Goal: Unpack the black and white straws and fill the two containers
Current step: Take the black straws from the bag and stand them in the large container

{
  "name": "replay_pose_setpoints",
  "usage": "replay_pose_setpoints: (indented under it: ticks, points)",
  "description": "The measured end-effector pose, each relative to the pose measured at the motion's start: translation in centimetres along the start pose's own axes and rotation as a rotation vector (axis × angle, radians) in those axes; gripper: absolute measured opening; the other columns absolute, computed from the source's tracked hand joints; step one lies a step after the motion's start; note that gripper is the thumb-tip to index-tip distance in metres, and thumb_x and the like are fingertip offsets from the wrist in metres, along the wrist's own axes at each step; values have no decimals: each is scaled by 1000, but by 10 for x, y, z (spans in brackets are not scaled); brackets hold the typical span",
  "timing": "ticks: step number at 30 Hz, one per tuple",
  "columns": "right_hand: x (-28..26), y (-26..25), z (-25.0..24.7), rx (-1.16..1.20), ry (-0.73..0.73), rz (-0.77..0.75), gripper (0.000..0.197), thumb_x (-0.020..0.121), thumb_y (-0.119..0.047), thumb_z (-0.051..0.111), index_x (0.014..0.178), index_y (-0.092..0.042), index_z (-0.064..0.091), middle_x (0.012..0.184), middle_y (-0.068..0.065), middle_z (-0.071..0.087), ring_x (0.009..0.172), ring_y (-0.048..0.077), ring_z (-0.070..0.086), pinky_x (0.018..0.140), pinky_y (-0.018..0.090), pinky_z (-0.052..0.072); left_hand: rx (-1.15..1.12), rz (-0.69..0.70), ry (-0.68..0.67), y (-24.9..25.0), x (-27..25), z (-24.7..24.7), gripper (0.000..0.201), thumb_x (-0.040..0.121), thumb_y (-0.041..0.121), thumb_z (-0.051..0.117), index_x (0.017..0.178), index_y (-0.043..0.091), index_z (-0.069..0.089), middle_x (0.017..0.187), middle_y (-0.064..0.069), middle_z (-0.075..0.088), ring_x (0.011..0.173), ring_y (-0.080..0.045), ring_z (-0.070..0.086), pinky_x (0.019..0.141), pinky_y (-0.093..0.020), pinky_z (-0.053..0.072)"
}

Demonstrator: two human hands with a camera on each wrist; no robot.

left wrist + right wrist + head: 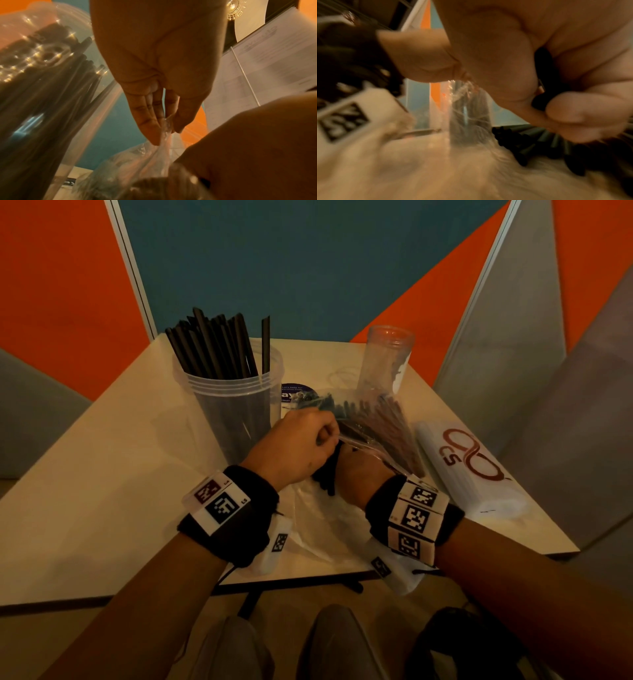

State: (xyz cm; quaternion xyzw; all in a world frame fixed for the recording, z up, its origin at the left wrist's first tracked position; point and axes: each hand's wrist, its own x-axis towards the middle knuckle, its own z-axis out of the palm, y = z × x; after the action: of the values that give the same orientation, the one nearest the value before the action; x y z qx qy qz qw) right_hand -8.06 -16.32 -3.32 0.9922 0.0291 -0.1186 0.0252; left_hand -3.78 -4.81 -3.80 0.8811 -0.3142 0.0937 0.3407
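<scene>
The left hand (301, 446) pinched a fold of the clear plastic bag (370, 419) between thumb and fingers, as the left wrist view showed, while the right hand (359, 470), just beside it and partly hidden beneath it, closed its curled fingers around a bunch of black straws (327, 477) at their near ends. The bagged straws lay on the pale table (102, 474) with their long axis running away from the person and slightly to the right, so any pull to free them would seemingly have to come back toward the body, along that axis. To the left, close to the left hand, stood a clear container (233, 412) already crowded with upright black straws; a second, taller container (387, 361) stood behind the bag, apparently unfilled. A sealed pack of white straws (469, 470) lay to the right, nearer the right hand and apparently still unopened.
</scene>
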Motion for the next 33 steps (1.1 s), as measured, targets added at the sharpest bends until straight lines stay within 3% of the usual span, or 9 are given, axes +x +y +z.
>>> replay_pose_setpoints:
  ticks: [3,7,11,14,18,21,24,29,33]
  points:
    - [-14,-3,-10,-112,-28,-58,36,101,-14,31,132,3,38,125,16,54,113,32,55,86,36,43,21,6,1,-2,1,1,7,89,17,60,92,15,66,88,0,60,76,-10,57,67,-22,46]
    - [-36,-3,-21,-68,-42,-109,32,100,-14,32,127,-3,46,115,11,60,96,25,59,69,27,37,50,9,-15,-5,0,3,7,91,18,59,94,16,65,93,-1,58,78,-12,56,70,-26,47]
    - [-55,3,-44,102,-149,-53,22,98,-18,38,106,-12,58,71,-2,50,54,10,42,48,19,34,51,-1,-110,-5,-5,3,22,89,17,62,110,21,61,107,2,51,95,-15,53,83,-32,48]
    - [-69,10,-63,153,-215,-61,21,98,-24,42,98,-13,61,73,1,58,53,12,50,47,21,41,116,84,-307,-3,-10,3,73,78,16,73,140,31,37,141,3,30,132,-18,26,109,-38,30]
    - [-70,17,-75,213,-212,-109,30,97,-23,42,105,-3,63,78,7,66,57,15,61,54,24,51,22,194,-304,9,-13,5,100,69,44,80,147,34,19,155,8,15,140,-2,-1,115,-37,4]
    - [-67,17,-90,364,-343,-79,32,99,-26,41,100,0,59,61,4,57,39,10,50,41,17,43,-243,173,-239,19,-14,6,70,74,36,76,131,36,34,133,19,39,125,6,29,110,-27,24]
    - [-67,25,-105,467,-321,-173,43,90,-52,48,106,-14,60,69,5,67,47,9,58,45,18,47,-464,119,-212,21,-13,7,32,88,5,60,101,33,52,93,24,55,83,15,56,77,-7,43]
    - [-70,58,-118,795,-377,-317,86,57,-69,48,124,-16,50,96,15,70,74,21,70,62,24,54,-591,87,-245,26,-16,1,33,93,13,55,117,35,48,101,31,56,97,19,54,83,-4,39]
    - [-62,73,-109,832,-237,-394,76,57,-62,76,121,-28,56,99,2,69,88,17,68,74,30,57,-675,28,-206,21,-15,-1,31,93,13,55,120,28,51,103,29,61,101,13,57,84,-6,42]
